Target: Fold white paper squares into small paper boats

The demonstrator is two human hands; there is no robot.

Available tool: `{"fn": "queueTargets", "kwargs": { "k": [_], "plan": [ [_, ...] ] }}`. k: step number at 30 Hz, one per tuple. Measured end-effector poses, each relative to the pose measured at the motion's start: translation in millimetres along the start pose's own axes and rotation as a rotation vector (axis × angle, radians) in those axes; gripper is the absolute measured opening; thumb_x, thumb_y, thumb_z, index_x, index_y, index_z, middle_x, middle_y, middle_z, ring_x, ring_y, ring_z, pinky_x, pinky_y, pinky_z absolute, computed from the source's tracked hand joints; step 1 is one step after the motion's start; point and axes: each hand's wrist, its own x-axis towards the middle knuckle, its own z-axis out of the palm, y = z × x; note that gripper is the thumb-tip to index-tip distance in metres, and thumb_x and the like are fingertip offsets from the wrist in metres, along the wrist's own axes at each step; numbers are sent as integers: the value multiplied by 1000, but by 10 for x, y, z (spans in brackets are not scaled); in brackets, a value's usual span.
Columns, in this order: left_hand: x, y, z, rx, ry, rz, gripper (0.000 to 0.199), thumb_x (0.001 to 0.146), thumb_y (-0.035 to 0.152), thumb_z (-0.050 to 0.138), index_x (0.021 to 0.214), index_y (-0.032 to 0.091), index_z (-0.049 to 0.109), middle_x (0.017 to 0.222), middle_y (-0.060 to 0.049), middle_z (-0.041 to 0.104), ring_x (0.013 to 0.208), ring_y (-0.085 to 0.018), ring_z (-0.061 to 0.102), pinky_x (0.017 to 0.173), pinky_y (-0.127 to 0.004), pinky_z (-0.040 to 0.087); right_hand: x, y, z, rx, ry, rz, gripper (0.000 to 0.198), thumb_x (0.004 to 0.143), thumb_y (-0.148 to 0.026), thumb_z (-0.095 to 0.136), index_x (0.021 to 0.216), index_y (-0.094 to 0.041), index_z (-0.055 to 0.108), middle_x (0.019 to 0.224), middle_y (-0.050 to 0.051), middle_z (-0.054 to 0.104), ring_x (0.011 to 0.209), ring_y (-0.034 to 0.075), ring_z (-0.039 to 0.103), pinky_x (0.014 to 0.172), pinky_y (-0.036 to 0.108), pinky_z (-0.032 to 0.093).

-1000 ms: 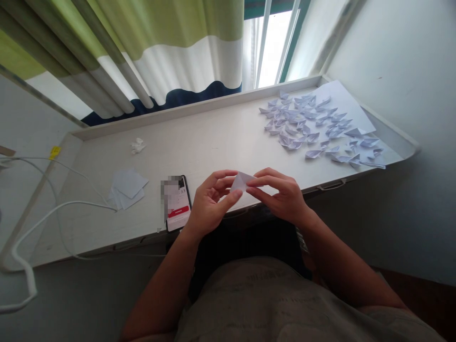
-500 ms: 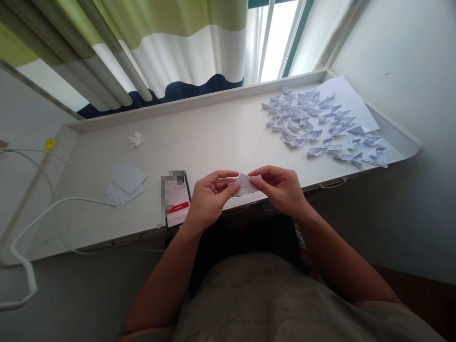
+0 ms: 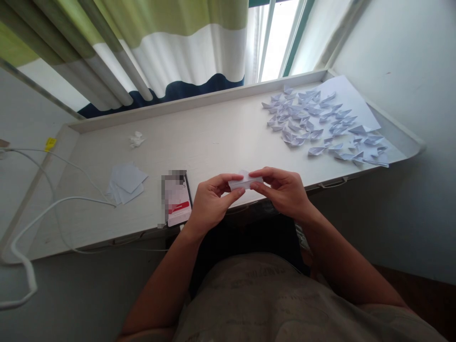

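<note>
A small folded piece of white paper (image 3: 245,182) is held level between both hands, just above the desk's front edge. My left hand (image 3: 213,198) pinches its left end, thumb below and index finger along the top. At the other end my right hand (image 3: 281,190) grips it in the same way, thumb on the near side. A little paper peak sticks up between the fingertips. To the far right on the desk lie many folded paper boats (image 3: 306,116), crowded together. Left of my left hand rests a phone (image 3: 179,214) with a lit screen, partly pixelated.
Loose white paper squares (image 3: 128,183) lie on the left of the white desk (image 3: 210,128). Behind them is a crumpled bit of paper (image 3: 136,139). White cables (image 3: 64,202) cross the left end. A larger white sheet (image 3: 351,97) lies under the boats. A raised rim borders the desk.
The paper has turned in my fingers from a peaked shape to a flatter strip facing me. Both thumbs have shifted to its lower edge.
</note>
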Motion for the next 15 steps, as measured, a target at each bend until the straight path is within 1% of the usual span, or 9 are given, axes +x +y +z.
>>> {"fn": "queueTargets", "kwargs": {
  "k": [2, 4, 6, 8, 10, 11, 13, 15],
  "plan": [
    [-4, -6, -27, 51, 20, 5, 36, 80, 29, 95, 114, 20, 87, 98, -7, 86, 87, -21, 80, 86, -33, 65, -16, 18, -28, -46, -25, -44, 21, 92, -33, 88, 111, -26, 86, 103, 5, 85, 91, 21, 80, 82, 35, 64],
    [-5, -7, -53, 119, 35, 26, 38, 81, 30, 95, 117, 21, 88, 99, -7, 87, 87, -22, 80, 87, -34, 65, -25, 43, -40, -101, -35, -83, 20, 94, -32, 85, 114, -26, 86, 104, 4, 85, 92, 21, 79, 83, 35, 63],
    [-1, -6, -71, 198, 49, 84, 34, 84, 30, 93, 117, 23, 88, 100, -7, 87, 86, -22, 79, 88, -35, 64, -28, 70, -37, -148, -27, -109, 21, 95, -31, 85, 116, -27, 85, 104, 4, 85, 93, 21, 79, 84, 36, 62],
    [9, -7, -80, 271, 59, 167, 26, 88, 29, 89, 114, 24, 89, 102, -7, 87, 87, -21, 79, 87, -34, 63, -23, 89, -28, -177, 9, -119, 25, 94, -31, 86, 119, -28, 85, 102, 3, 85, 91, 22, 79, 84, 37, 62],
    [25, -13, -84, 318, 54, 251, 21, 91, 28, 86, 112, 25, 89, 106, -7, 86, 91, -21, 79, 87, -33, 63, -10, 93, -21, -206, 44, -123, 24, 92, -31, 88, 116, -27, 85, 99, 3, 85, 88, 22, 79, 84, 37, 63],
    [33, -18, -86, 336, 47, 283, 19, 93, 27, 85, 111, 26, 89, 108, -7, 86, 96, -21, 79, 89, -34, 64, 0, 88, -20, -220, 49, -128, 21, 92, -31, 88, 112, -27, 86, 97, 3, 86, 86, 22, 79, 84, 37, 63],
    [45, -25, -93, 364, 37, 326, 16, 94, 27, 84, 109, 26, 89, 117, -8, 85, 107, -23, 80, 98, -36, 63, 20, 69, -24, -231, 32, -138, 12, 93, -31, 88, 104, -26, 86, 96, 3, 86, 86, 22, 79, 83, 37, 63],
    [45, -20, -100, 389, 24, 338, 16, 95, 27, 83, 110, 26, 89, 123, -8, 84, 115, -24, 79, 106, -39, 62, 37, 47, -31, -220, 6, -141, 9, 93, -31, 87, 100, -26, 85, 94, 2, 85, 86, 22, 79, 83, 36, 63]
  ]
}}
